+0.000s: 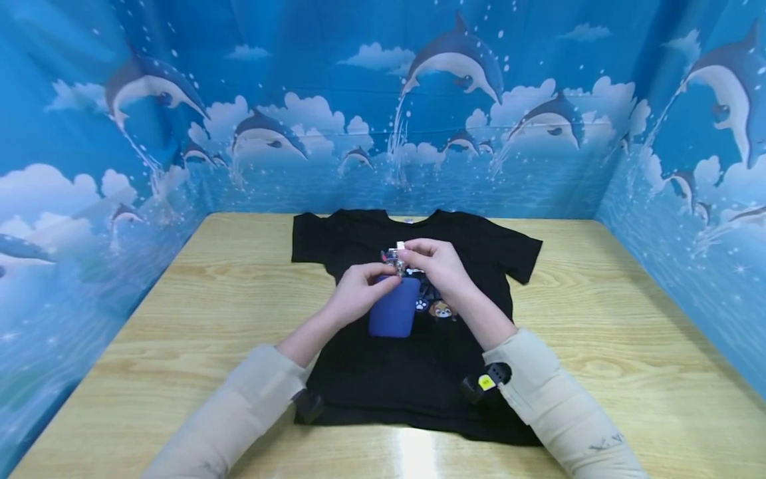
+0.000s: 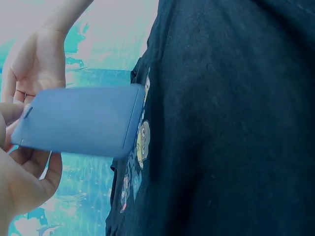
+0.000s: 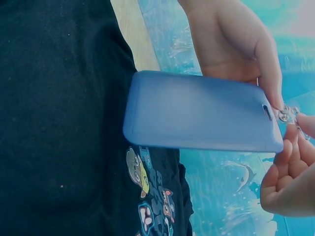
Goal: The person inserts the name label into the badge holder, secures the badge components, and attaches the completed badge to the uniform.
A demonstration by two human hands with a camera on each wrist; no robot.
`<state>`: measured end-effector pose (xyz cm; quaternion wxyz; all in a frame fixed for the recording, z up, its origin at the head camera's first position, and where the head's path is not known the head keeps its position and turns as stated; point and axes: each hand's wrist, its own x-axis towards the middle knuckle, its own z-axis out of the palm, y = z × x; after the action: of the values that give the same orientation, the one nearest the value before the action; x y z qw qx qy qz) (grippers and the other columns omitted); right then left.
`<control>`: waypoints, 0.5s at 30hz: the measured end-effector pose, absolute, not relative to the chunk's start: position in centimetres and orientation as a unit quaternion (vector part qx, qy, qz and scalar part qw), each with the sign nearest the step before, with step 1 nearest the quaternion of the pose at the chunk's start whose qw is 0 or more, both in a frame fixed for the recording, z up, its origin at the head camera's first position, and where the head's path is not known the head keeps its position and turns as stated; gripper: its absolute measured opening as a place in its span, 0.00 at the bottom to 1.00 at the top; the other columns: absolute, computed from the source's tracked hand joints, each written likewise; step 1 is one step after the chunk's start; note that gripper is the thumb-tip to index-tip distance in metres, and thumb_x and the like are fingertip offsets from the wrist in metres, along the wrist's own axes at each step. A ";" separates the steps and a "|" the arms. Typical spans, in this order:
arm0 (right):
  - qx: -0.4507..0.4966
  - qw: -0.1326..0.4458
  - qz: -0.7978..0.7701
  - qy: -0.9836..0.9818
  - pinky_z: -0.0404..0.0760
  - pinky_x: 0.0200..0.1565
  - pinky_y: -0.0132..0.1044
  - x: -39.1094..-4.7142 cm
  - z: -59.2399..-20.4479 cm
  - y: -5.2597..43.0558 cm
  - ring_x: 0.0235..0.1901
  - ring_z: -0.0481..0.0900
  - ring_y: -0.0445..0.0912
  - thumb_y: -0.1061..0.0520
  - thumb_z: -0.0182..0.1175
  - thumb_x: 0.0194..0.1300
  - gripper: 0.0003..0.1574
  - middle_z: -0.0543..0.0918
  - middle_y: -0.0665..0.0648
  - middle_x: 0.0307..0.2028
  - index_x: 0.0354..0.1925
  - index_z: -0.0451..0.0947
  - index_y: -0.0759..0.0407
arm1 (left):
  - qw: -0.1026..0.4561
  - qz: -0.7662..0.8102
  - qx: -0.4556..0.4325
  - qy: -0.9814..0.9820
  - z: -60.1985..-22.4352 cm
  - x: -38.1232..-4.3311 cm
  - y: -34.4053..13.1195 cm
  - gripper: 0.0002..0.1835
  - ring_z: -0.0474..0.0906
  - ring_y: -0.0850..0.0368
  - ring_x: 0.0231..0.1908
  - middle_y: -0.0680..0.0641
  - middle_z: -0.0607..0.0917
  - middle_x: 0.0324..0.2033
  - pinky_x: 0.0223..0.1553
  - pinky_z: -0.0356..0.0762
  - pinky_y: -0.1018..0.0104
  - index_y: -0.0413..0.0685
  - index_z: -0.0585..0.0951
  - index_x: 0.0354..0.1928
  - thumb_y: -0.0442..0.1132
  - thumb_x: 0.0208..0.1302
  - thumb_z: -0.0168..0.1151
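Observation:
A flat blue card holder with rounded corners and a small slot near one end hangs over the black T-shirt. Several shiny metal rings or clasp parts are at the slot end. My left hand pinches the metal piece right at the holder's top edge. Just above it, my right hand pinches the upper part of the same hardware, where a small red and dark bit shows. In the right wrist view, the holder covers part of the left hand. The hardware's exact shape is partly hidden by fingers.
The T-shirt lies spread on a wooden table, its cartoon print beneath the hands. Blue curtains with dolphins stand around the table's back and sides.

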<state>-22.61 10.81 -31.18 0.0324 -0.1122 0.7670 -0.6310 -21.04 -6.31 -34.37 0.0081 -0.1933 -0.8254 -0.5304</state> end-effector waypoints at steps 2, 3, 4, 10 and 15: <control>-0.115 0.015 -0.637 0.762 0.71 0.51 0.49 -22.6 -31.2 10.8 0.42 0.76 0.49 0.57 0.58 0.64 0.17 0.82 0.64 0.40 0.46 0.78 0.69 | 0.018 -0.532 -0.179 -0.827 -34.3 -21.1 -6.1 0.15 0.77 0.53 0.38 0.46 0.83 0.42 0.39 0.77 0.61 0.44 0.83 0.46 0.44 0.62 0.60; -0.115 0.007 -0.639 0.761 0.71 0.50 0.49 -22.5 -31.2 10.8 0.42 0.76 0.49 0.58 0.58 0.64 0.17 0.82 0.63 0.39 0.46 0.78 0.69 | 0.025 -0.533 -0.175 -0.827 -34.3 -21.0 -6.0 0.14 0.77 0.53 0.38 0.46 0.83 0.42 0.39 0.77 0.60 0.44 0.83 0.45 0.44 0.62 0.60; -0.117 0.000 -0.639 0.760 0.71 0.50 0.50 -22.5 -31.1 10.7 0.41 0.76 0.49 0.58 0.58 0.64 0.17 0.82 0.61 0.37 0.46 0.78 0.69 | 0.031 -0.534 -0.171 -0.828 -34.2 -21.0 -5.9 0.14 0.78 0.53 0.38 0.46 0.84 0.42 0.39 0.77 0.59 0.44 0.83 0.45 0.45 0.62 0.61; -0.114 -0.022 -0.641 0.758 0.71 0.49 0.51 -22.4 -31.0 10.6 0.39 0.76 0.47 0.58 0.59 0.63 0.17 0.82 0.53 0.32 0.46 0.78 0.69 | 0.053 -0.543 -0.170 -0.821 -34.1 -20.9 -5.5 0.14 0.78 0.53 0.37 0.46 0.84 0.40 0.39 0.77 0.59 0.43 0.84 0.43 0.45 0.61 0.61; -0.116 -0.020 -0.647 0.753 0.71 0.50 0.51 -22.3 -31.1 10.8 0.41 0.76 0.47 0.58 0.59 0.63 0.18 0.82 0.53 0.34 0.48 0.78 0.69 | 0.045 -0.560 -0.169 -0.810 -34.2 -20.9 -5.3 0.16 0.78 0.54 0.37 0.46 0.84 0.41 0.37 0.77 0.62 0.43 0.83 0.47 0.45 0.62 0.60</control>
<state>-22.34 10.78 -31.08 -0.0204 -0.1159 0.7532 -0.6472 -20.94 -5.33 -34.22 0.0452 -0.1695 -0.8097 -0.5600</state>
